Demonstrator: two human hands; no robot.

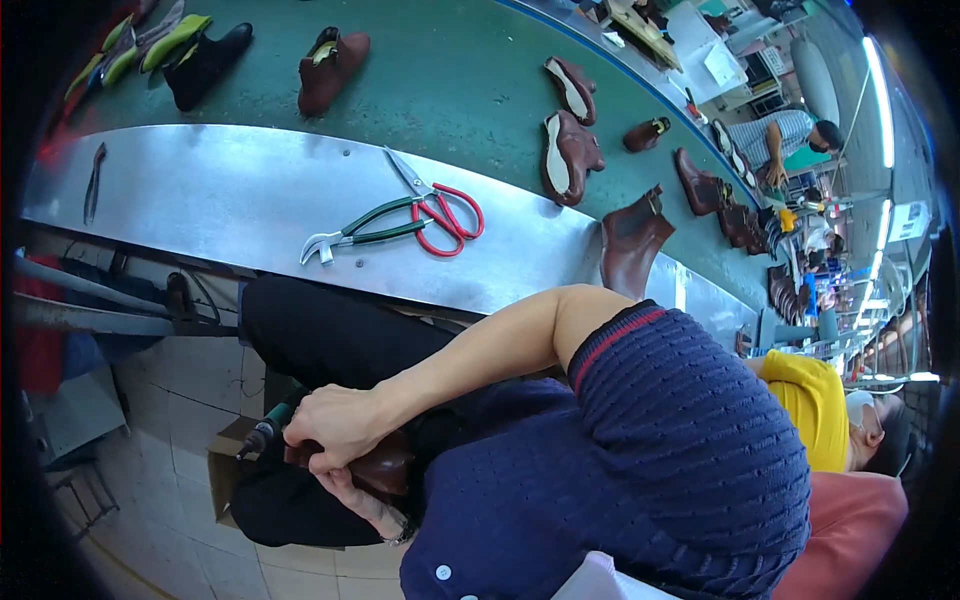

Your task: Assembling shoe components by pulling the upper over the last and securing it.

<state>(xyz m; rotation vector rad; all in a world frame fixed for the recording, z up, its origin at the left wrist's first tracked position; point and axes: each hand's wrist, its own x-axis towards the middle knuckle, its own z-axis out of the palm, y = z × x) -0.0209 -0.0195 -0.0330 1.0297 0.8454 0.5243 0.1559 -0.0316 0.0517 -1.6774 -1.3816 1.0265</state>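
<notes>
A glossy brown leather shoe (382, 468) lies across my lap, partly covered by both hands. My left hand (350, 490) reaches up from below and is closed around its near side. Over the shoe's top my right hand (340, 425) is bent into a fist, its thumb side against the leather; what its fingers grip is hidden. Beside its knuckles, a green hand tool with a dark narrow tip (263, 436) points down toward the floor. Whether my right hand touches that tool, I cannot tell.
Lasting pincers (370, 222) and red-handled scissors (440, 215) lie on the metal ledge (230, 190), with a thin dark tool (95, 183) farther left. Several brown shoes and a boot (635, 243) stand along the green belt (450, 90). A cardboard box (225, 470) sits below my knees. Co-workers are at right.
</notes>
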